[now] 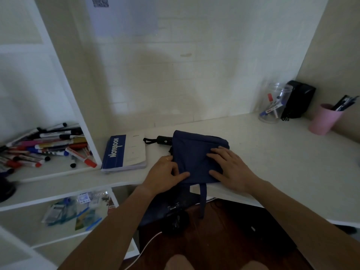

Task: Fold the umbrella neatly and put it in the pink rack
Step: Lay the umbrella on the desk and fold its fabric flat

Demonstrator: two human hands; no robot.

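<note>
- Both hands rest on the navy-blue fabric folding umbrella (194, 152), which lies flat on the white tabletop (282, 152) near its front edge.
- Left hand (165, 172) pinches the near-left edge of the cloth, thumb on top and fingers curled; a ring shows on one finger.
- Right hand (229, 168) lies flat with fingers spread, pressing down on the right side of the canopy.
- Its black cylindrical handle (164, 140) with a black wrist loop pokes out at the far left, just beside a blue-and-white paper notebook (125, 152).
- A navy fabric strap (203, 197) hangs off the tabletop's front edge.
- A pink plastic cup (323, 119) holding dark pens stands at the far right, well apart from the umbrella, near a clear jar of markers (274, 104).
- Loose coloured markers (48, 149) lie heaped on a white shelf at the left.
</note>
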